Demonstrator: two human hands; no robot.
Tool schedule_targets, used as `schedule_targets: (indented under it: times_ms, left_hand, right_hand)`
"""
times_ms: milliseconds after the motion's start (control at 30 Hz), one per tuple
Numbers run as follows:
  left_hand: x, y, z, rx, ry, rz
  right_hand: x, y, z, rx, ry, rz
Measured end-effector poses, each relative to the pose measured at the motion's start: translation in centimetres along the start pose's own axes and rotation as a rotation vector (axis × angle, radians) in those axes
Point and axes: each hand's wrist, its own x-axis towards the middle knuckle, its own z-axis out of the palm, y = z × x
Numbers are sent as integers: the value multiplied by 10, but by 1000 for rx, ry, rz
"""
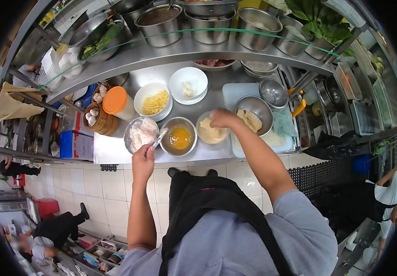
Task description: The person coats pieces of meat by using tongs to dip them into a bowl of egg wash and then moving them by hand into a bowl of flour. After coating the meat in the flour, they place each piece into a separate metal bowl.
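My left hand [143,155] is closed round a slim, light-coloured utensil [161,137], whose far end rests over the gap between two metal bowls. Left of it is the bowl of white flour [142,133]; to its right, the bowl of beaten egg [180,138]. My right hand [224,118] reaches down into a bowl of pale crumbs [211,132], its fingers bent together at the crumbs. What those fingertips hold is hidden. Right beside that wrist stands a metal bowl with pale breaded pieces [250,120].
Behind are a white bowl of yellow noodles [155,103] and a white bowl [189,84] with small white bits. An orange-lidded tub [118,102] stands left. A steel shelf [184,54] with pots overhangs the counter's back. Other people [51,227] are at the lower left and far right.
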Motion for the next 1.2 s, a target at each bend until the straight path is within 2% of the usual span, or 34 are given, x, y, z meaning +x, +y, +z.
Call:
schedule_targets:
  times_ms: [100, 200, 267, 300, 367, 467, 533, 567, 633, 700, 767, 800, 833, 867, 900, 933, 1000, 1067, 1133, 1200]
  left_hand:
    - [12, -13, -12, -26, 75, -11]
    - [12, -25, -29, 201, 236, -61]
    - [13, -28, -32, 304, 276, -87]
    - [13, -33, -33, 396, 298, -97]
    - [18, -50, -25, 447, 276, -61]
    - [30, -63, -4, 493, 248, -71]
    - [35, -82, 11, 554, 373, 74]
    - [30, -88, 14, 554, 359, 71]
    - [42, -81, 14, 724, 232, -68]
    - [40, -77, 13, 782, 268, -52]
    - [48, -62, 9, 822, 381, 89]
    - [58, -59, 11, 823, 382, 92]
    - [75, -54, 12, 744, 358, 235]
    - [92, -49, 16, 661, 331, 377]
    - [107, -36, 23, 654, 308, 425]
    - [120, -20, 32, 645, 286, 476]
    - [146, -1, 51, 723, 223, 532]
    - [173, -2, 61, 802, 161, 588]
    - [204, -14, 78, 958, -73, 544]
    - [223, -17, 84, 947, -89, 532]
  right_hand:
    - [0, -4, -12, -94, 103, 44]
    - [23, 10, 39, -3, 105, 85]
    - [39, 35, 91, -149, 88, 49]
    - [41, 33, 94, -142, 81, 29]
    - [42, 31, 89, -85, 82, 125]
    - [24, 10, 64, 11, 126, 71]
    - [19, 8, 65, 52, 138, 56]
    - [18, 8, 75, 44, 104, 123]
    - [26, 7, 67, 26, 98, 176]
    - [21, 7, 74, -12, 80, 182]
    - [-3, -11, 58, -13, 124, 162]
    - [-14, -20, 55, -13, 157, 143]
    - [-15, -19, 64, -10, 156, 144]
    - [-16, -19, 72, -62, 280, 147]
    - [-17, -19, 78, -114, 404, 151]
    - [-18, -23, 80, -112, 409, 156]
    - [-18, -31, 76, -157, 356, 264]
    - [-16, -34, 80, -192, 373, 273]
    - [-15, -33, 83, -224, 394, 291]
    - [-16, -33, 86, -280, 419, 279]
